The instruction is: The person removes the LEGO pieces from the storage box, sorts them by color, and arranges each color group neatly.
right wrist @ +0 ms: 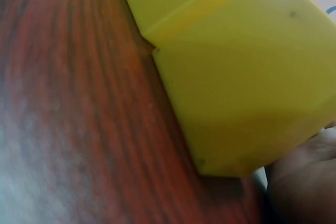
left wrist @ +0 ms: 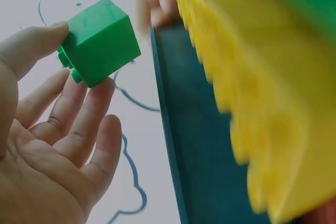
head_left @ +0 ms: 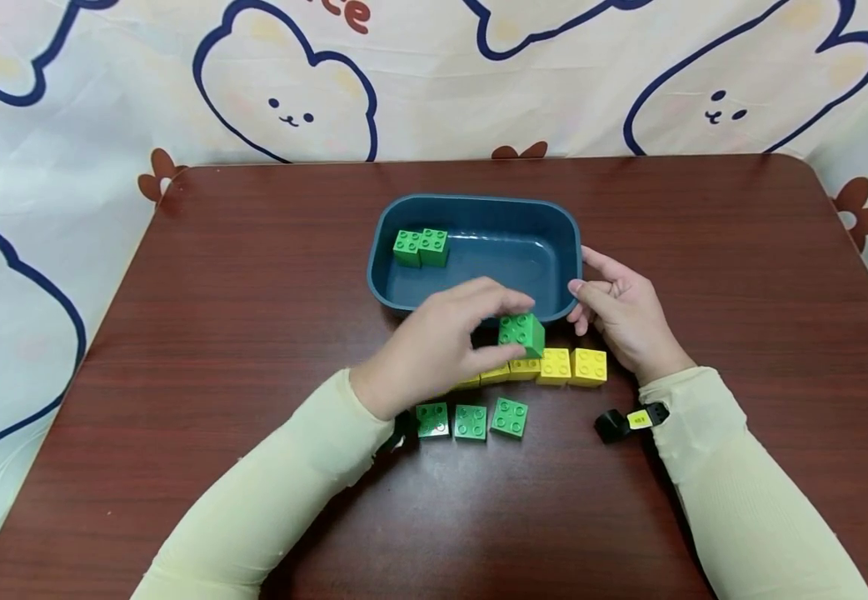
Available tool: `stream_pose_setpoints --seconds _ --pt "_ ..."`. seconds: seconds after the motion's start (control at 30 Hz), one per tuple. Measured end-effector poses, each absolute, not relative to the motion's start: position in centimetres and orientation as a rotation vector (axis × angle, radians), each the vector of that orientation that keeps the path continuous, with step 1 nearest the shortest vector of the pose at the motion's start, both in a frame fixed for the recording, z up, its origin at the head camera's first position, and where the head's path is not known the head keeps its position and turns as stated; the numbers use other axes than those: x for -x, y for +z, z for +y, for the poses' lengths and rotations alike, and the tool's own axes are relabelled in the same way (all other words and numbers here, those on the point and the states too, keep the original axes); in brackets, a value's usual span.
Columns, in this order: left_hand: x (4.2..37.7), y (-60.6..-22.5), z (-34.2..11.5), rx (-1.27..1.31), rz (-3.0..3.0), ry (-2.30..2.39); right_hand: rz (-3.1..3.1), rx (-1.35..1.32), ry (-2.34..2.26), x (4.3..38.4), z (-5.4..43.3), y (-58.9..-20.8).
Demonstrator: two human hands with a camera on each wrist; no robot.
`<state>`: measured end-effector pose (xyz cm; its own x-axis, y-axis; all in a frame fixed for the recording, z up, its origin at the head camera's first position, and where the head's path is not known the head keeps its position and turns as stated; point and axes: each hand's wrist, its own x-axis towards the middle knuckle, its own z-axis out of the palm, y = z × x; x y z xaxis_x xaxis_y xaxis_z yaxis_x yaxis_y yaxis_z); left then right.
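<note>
Between thumb and fingertips, my left hand (head_left: 441,337) pinches a green toy block (head_left: 521,333), raised over the row of yellow blocks (head_left: 554,367). In the left wrist view that green block (left wrist: 102,43) has its studs turned toward the palm. My right hand (head_left: 625,312) grips the right end of a dark blue tray (head_left: 479,198), thumb at the rim. Two green blocks (head_left: 421,247) sit side by side at the tray's left end. The left hand hides part of the yellow row. A yellow block (right wrist: 247,82) fills much of the right wrist view, close to the right hand (right wrist: 304,177).
Three green blocks (head_left: 470,422) lie on the brown table (head_left: 254,275), nearer to me than the yellow row. A black wrist device (head_left: 629,421) with a yellow label is strapped by the right cuff. Behind the table hangs a patterned cloth (head_left: 434,92).
</note>
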<state>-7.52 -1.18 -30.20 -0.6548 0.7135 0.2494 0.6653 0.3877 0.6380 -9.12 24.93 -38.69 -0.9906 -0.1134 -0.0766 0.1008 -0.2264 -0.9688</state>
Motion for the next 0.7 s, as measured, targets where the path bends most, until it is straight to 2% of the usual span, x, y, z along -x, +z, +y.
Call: stream_pose_setpoints --seconds 0.33,0.7 --pt "4.1 -29.7 1.1 -1.498 2.435 1.05 1.821 -0.008 -2.399 9.2 25.0 -38.8" --pt "2.1 -28.8 1.7 -1.47 2.515 0.768 1.817 0.0 -2.401 9.1 24.9 -38.8"
